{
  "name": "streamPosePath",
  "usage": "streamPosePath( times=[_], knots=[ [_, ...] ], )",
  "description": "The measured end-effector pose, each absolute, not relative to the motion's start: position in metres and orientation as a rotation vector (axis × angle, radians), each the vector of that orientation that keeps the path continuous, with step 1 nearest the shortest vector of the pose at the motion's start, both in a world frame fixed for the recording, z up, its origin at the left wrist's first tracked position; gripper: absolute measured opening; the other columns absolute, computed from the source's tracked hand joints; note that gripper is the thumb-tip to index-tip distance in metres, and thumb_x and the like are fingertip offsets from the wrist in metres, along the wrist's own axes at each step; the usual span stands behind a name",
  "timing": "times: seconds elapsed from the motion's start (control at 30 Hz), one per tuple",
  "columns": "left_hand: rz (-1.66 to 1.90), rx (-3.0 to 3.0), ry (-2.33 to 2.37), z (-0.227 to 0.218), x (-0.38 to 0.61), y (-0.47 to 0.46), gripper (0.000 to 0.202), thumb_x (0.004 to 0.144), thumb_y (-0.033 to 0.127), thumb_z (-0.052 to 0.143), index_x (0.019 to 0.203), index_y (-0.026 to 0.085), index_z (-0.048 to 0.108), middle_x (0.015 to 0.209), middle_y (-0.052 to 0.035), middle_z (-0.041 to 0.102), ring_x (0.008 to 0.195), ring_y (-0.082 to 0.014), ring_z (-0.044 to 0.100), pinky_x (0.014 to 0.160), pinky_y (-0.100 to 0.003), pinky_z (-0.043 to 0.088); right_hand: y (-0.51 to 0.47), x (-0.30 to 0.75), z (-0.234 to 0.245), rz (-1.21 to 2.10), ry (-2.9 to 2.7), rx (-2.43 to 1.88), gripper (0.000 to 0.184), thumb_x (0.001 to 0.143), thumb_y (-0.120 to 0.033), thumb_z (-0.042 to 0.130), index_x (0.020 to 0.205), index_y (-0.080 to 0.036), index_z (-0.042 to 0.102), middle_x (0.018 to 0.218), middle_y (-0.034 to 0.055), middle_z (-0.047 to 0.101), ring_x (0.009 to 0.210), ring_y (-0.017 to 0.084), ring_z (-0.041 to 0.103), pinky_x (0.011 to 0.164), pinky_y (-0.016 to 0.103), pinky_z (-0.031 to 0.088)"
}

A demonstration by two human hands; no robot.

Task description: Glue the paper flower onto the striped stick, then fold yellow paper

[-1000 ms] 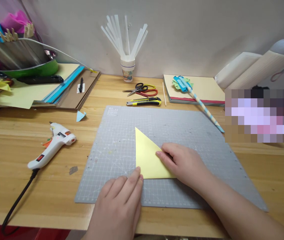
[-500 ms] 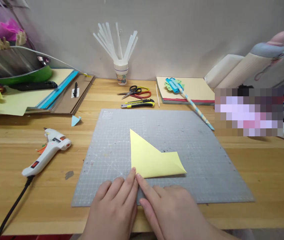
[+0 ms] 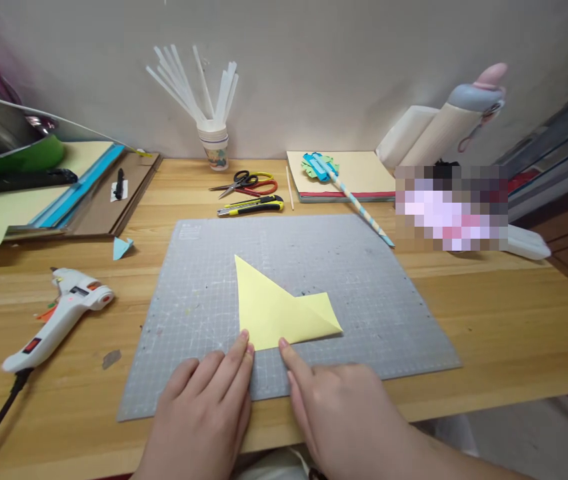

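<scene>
Paper [image 3: 274, 317]: pale yellow, plain, folded, lying on the grey mat [image 3: 389, 327] between its middle and front edge. Outline: sharp point at far left, nearly straight left side, slanted edge dropping to a notch, short flap extending right. Diagonal crease on flap; shadow beneath right end of near edge. Left hand [image 3: 204, 400]: fingertips resting at near left corner, nothing clasped. Right hand [image 3: 344, 407]: index fingertip on near edge, likewise not gripping.

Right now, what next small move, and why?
Probably slide the right hand rightward along the bottom edge of the folded yellow paper: that hand touches partway along, the left hand touches the lower-left corner, leaving the right end unpressed.
</scene>
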State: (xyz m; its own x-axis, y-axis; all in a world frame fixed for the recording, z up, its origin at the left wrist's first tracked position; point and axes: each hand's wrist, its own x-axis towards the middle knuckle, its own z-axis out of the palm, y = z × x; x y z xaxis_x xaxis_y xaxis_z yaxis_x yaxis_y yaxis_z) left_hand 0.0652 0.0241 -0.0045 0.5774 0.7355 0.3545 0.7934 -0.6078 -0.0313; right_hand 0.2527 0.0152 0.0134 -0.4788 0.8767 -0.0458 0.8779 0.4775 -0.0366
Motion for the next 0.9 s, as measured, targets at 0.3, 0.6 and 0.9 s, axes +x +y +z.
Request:
streamPosePath(
  times=[0.3,0.6,0.9],
  knots=[
    [-0.497,-2.629,-1.281,-0.006,0.065,0.025,0.028,0.086,0.016,0.044,0.104,0.015,0.066,0.118,-0.003,0.065,0.081,-0.0181,0.058,0.073,-0.035,0.035,0.006,0.313,0.004,0.092,2.651,1.855,0.039,0.089,-0.02,0.034,0.111,-0.015,0.066,0.043,-0.0012,0.06,0.029,0.017,0.052,0.035,0.03,0.021],
    [-0.561,-2.774,-1.43,0.0,0.065,0.033,0.02,0.087,0.018,0.047,0.1,0.019,0.062,0.109,-0.0019,0.067,0.088,-0.0181,0.057,0.079,-0.034,0.036,0.017,0.336,0.013,-0.221,2.622,1.887,0.036,0.094,-0.025,0.032,0.101,-0.022,0.067,0.064,0.0022,0.069,0.049,0.018,0.062,0.044,0.027,0.039],
    [-0.269,-2.976,-1.471,0.017,0.075,0.066,0.022,0.084,0.026,0.054,0.106,0.024,0.057,0.115,-0.0032,0.059,0.103,-0.0227,0.051,0.085,-0.038,0.039,0.059,0.314,0.005,-0.128,3.053,1.43,0.028,0.091,-0.028,0.049,0.115,-0.017,0.057,0.12,0.0112,0.058,0.108,0.025,0.054,0.09,0.042,0.046]
  ],
)
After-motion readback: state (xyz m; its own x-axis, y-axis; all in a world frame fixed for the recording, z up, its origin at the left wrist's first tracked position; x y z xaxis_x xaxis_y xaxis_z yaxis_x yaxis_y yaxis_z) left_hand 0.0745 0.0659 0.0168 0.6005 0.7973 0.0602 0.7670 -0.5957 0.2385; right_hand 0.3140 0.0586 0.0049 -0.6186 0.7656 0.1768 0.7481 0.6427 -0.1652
